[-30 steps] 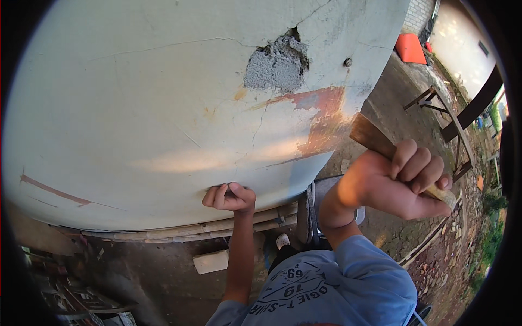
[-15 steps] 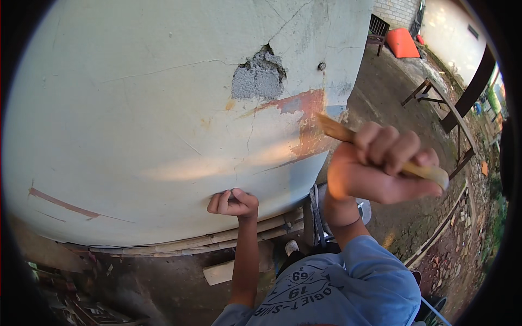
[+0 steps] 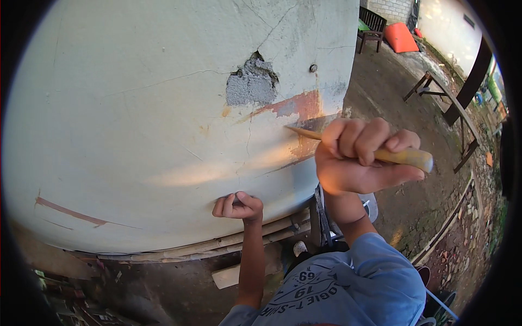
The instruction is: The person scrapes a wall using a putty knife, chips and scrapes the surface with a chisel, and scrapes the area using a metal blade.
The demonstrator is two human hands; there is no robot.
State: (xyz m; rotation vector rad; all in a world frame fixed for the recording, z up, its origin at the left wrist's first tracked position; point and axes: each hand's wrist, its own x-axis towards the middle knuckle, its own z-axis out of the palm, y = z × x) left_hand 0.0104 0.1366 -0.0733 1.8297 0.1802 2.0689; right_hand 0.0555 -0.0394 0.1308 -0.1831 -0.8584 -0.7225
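In my right hand [image 3: 367, 155] is a scraper [image 3: 405, 157] with a yellowish handle, my fingers wrapped round it. Its thin blade, seen nearly edge-on, points left and its tip is at the pale wall [image 3: 163, 125], beside a patch of peeled reddish paint [image 3: 304, 108]. Whether the tip touches the wall I cannot tell. Lower down, my left hand [image 3: 238, 206] is closed with curled fingers against or close to the wall; what it holds, if anything, is hidden. Above the peeled patch, a broken hole [image 3: 253, 81] bares rough grey material, and cracks run from it.
Bamboo poles [image 3: 217, 247] lie along the wall's foot, near a pale block [image 3: 225, 276] on the ground. A round knob [image 3: 313, 68] sticks out of the wall. Off to the right are a wooden bench [image 3: 372, 27], an orange object [image 3: 401, 38] and a wooden railing [image 3: 457, 103].
My right hand has moved left, bringing the scraper's tip to the wall, and the blade has turned from flat to nearly edge-on. The left hand keeps its curled pose; the view has shifted slightly.
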